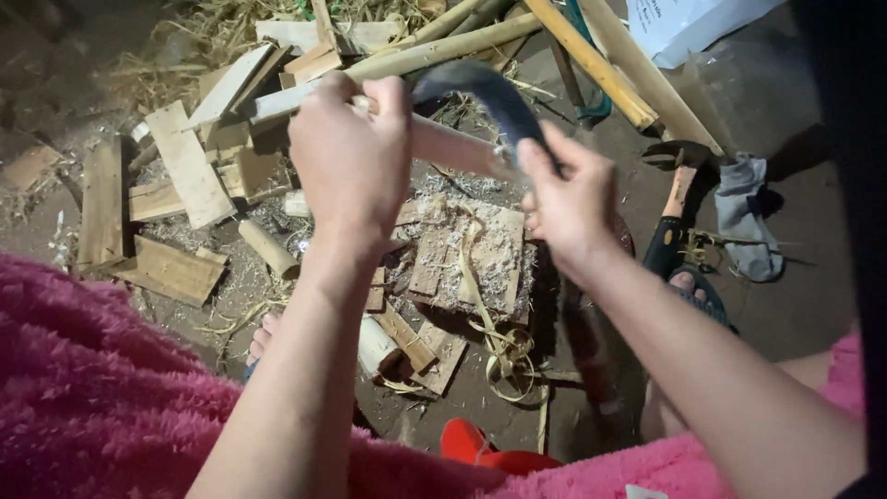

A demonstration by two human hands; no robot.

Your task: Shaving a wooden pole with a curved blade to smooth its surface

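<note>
Between left hand (pixel 351 162) and right hand (pixel 565 205) — curved blade (pixel 485 97), gripped.

A white, crumpled plastic sack (pixel 688 23) with small dark print lies on the dirt floor (pixel 804 83) at its far right edge, probably a bag, partly cut off by the frame.

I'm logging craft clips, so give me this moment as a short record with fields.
left hand: gripping a pale wooden stick
right hand: holding a curved dark blade against the stick
below hands: wooden block covered in shavings
ground: scattered wood offcuts, bamboo poles, grey cloth
clothing: pink fleece
</note>
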